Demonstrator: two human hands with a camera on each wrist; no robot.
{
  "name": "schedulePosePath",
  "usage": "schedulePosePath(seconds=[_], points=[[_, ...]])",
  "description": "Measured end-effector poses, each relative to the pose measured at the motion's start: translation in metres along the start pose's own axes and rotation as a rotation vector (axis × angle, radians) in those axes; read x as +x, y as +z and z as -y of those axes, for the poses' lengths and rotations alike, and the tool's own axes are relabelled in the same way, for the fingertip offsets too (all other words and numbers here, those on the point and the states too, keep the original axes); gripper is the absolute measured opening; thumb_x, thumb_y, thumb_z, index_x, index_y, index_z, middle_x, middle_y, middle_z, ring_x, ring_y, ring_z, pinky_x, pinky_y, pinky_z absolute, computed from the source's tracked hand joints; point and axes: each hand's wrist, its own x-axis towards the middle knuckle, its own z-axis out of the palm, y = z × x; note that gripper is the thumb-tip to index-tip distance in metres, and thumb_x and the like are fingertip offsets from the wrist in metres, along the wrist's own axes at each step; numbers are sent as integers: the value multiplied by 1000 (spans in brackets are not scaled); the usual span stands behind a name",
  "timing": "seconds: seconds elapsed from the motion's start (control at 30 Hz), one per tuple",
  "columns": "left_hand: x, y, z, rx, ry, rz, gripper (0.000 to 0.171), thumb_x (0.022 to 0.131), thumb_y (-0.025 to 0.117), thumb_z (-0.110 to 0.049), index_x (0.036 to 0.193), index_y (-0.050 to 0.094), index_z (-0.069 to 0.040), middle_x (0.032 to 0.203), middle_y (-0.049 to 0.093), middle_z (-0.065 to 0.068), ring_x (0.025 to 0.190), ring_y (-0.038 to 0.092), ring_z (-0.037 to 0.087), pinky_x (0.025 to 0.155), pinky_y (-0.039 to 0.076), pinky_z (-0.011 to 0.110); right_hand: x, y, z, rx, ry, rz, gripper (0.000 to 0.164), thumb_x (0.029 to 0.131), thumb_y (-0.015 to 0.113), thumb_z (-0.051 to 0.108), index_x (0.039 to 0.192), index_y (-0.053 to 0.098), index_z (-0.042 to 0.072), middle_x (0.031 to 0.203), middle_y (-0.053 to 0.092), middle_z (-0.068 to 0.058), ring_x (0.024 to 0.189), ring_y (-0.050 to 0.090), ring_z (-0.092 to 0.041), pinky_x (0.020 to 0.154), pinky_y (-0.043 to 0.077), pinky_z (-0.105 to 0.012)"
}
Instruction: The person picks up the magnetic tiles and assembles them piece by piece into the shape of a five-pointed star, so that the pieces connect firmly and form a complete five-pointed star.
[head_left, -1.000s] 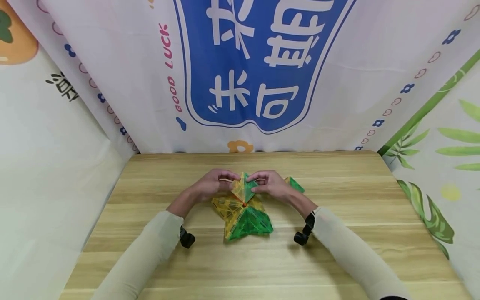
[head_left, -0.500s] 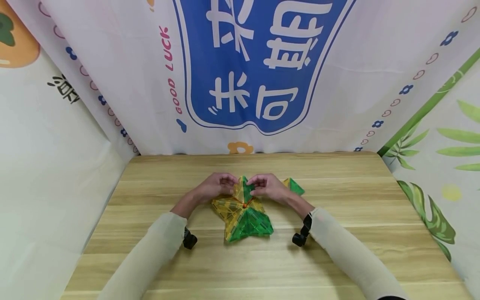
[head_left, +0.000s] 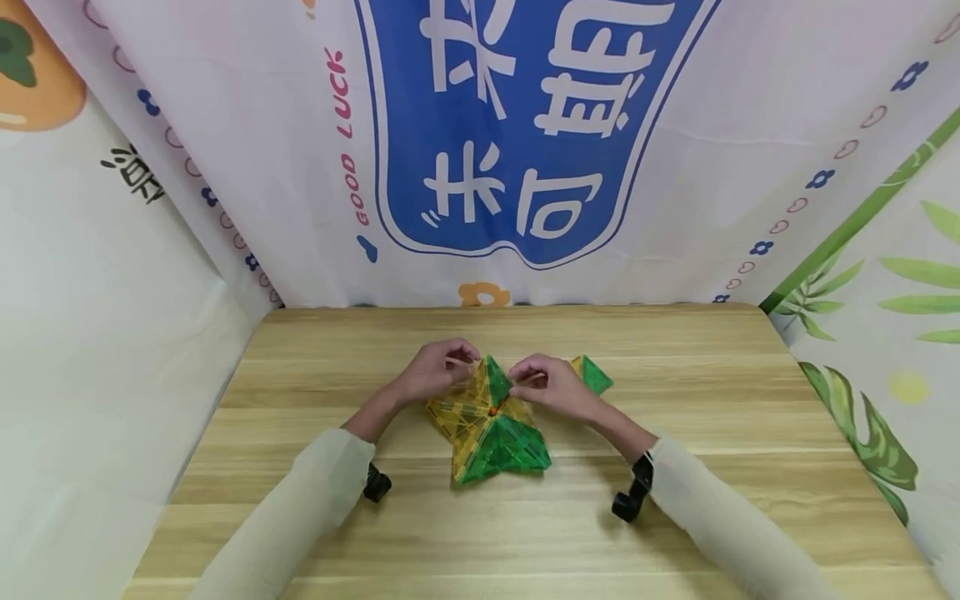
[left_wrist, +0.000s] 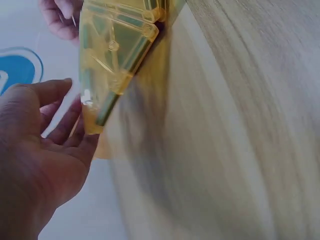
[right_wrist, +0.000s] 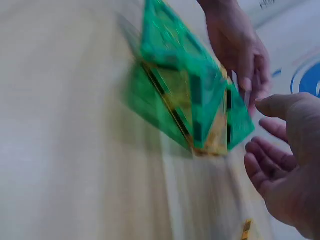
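A star-shaped build of see-through yellow and green magnetic tiles (head_left: 502, 450) stands raised on the table, an orange spot at its centre. On its far point, a yellow tile and a green tile (head_left: 497, 383) meet at a ridge. My left hand (head_left: 438, 368) is at the yellow side; in the left wrist view its fingertips are at the yellow tile's (left_wrist: 107, 55) edge while the thumb stays apart. My right hand (head_left: 553, 387) is beside the green side. In the right wrist view its relaxed fingers (right_wrist: 270, 155) are spread a little off the green tile (right_wrist: 239, 120), holding nothing.
A smaller yellow-and-green tile piece (head_left: 596, 375) lies on the wooden table (head_left: 360, 533) just right of my right hand. A printed cloth (head_left: 315, 275) hangs at the table's back edge, with more cloth at both sides.
My right hand has drawn back to the right, off the green tile. My left thumb and fingers have moved apart at the yellow side. The far point leans lower toward the star.
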Motion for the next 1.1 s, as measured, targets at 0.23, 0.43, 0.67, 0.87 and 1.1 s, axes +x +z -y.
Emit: schedulePosePath(seconds=[0.23,0.43,0.67,0.87,1.1], points=[[6,0,-20,218,181,165,29,100,67,1,129,71,-4,148,60,21,142,52,38,119,39,60,-48,8,20,-270,-123,4,33,93,84,23,117,73,3,113,73,-10,100,71,-27,87,62,-42],[15,3,-18,331,158,259,30,101,68,-4,131,72,-9,157,53,17,150,43,38,124,32,59,-72,26,27,-350,-119,-62,33,86,90,21,111,74,6,110,74,-5,96,70,-21,82,60,-35],[19,3,-8,388,152,264,30,102,68,-7,131,73,-10,153,56,16,147,47,37,124,34,57,-77,31,27,-409,-115,-115,32,85,91,13,112,75,7,112,73,-4,97,70,-20,82,59,-33],[2,-2,-5,430,201,203,27,99,71,-5,126,74,-5,137,65,16,132,58,35,114,46,54,-71,20,25,-436,-88,-117,27,86,89,11,110,77,7,111,75,-4,97,70,-21,83,60,-38],[-17,-7,7,371,228,126,22,98,75,-6,119,74,-4,120,71,8,114,66,26,100,55,47,-52,7,17,-455,-88,-127,23,88,86,8,109,77,6,111,76,-7,104,71,-26,89,61,-43]])
